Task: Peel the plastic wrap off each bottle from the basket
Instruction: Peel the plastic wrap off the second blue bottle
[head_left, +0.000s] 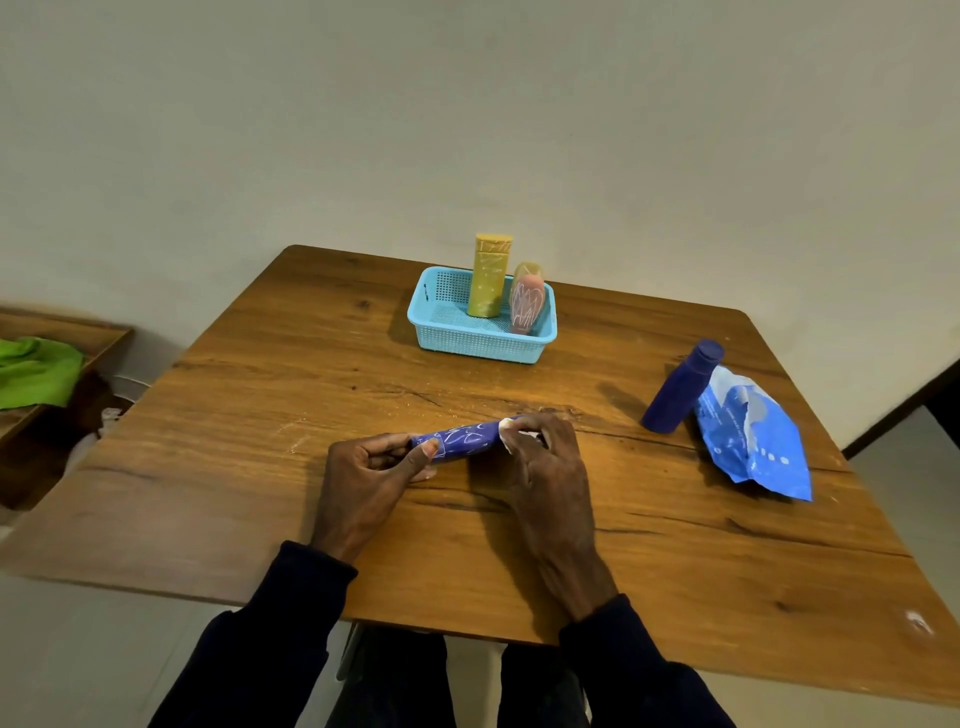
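Evidently the left hand (363, 467) is clasping the wrapped blue bottle (462, 440), six o'clock from the basket (441, 332); the right hand (540, 457) is pinching bunched wrap (506, 427) at its other end (likely slippery film, light stiff bottle).

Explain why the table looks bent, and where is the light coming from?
Head view: the wide-angle lens bows the table at its edges and leans the standing blue bottle; the basket and that bottle throw soft shadows leftward, so light likely comes from the right; white streaks on the wrapped bottle look like glare; the green cloth at the edge is soft.
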